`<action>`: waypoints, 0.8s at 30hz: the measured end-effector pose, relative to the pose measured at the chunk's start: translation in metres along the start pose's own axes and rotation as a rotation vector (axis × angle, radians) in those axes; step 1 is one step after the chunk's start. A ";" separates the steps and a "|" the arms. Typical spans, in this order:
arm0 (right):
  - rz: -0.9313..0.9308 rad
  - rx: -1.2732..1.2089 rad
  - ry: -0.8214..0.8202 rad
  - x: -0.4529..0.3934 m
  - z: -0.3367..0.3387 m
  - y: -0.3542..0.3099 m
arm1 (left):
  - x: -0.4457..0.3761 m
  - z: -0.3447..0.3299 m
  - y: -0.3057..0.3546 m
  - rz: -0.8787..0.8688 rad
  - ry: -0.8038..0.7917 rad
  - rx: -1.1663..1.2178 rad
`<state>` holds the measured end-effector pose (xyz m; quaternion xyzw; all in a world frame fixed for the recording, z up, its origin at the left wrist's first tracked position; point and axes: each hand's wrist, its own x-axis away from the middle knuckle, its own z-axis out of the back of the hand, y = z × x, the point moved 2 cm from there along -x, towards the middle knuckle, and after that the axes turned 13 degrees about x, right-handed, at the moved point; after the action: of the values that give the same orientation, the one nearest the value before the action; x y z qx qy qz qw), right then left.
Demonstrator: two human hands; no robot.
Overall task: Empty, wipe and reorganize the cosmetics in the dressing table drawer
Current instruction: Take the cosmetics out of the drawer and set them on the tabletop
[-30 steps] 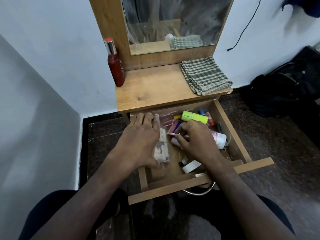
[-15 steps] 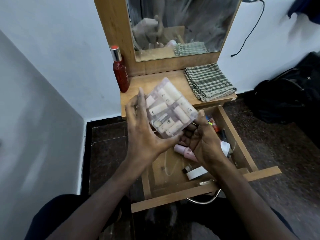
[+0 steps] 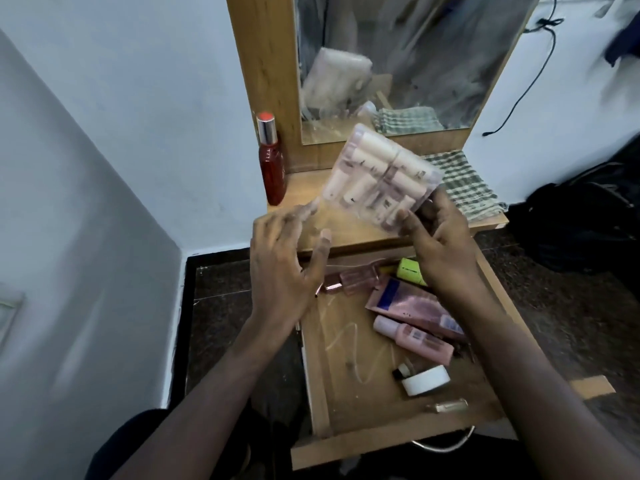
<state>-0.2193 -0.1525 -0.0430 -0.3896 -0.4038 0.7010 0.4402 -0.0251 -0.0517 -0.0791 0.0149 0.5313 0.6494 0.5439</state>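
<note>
The right hand (image 3: pixel 437 251) gripped the lower corner of a clear plastic case of pale tubes (image 3: pixel 377 178), tilted up-left above the wooden table (image 3: pixel 349 233); labels unreadable. The left hand (image 3: pixel 282 268) hovered beside it, fingers spread, empty, over the open wooden drawer (image 3: pixel 349 393).

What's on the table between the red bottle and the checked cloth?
In the head view, the clear case of little tubes, held up by the right hand, hides most of that stretch. The tabletop visible below it is bare wood.
</note>
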 end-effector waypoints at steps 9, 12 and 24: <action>0.134 0.295 -0.267 -0.100 -0.029 -0.002 | -0.025 0.015 -0.039 0.225 0.372 0.202; 0.135 0.281 -0.301 -0.109 -0.038 -0.001 | -0.035 0.016 -0.051 0.353 0.316 0.269; 0.072 0.333 -0.066 -0.118 -0.050 0.007 | -0.042 0.014 -0.064 0.469 0.293 0.332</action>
<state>-0.1398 -0.2531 -0.0456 -0.3026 -0.2820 0.7858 0.4597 0.0451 -0.0828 -0.0947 0.1318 0.6847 0.6567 0.2874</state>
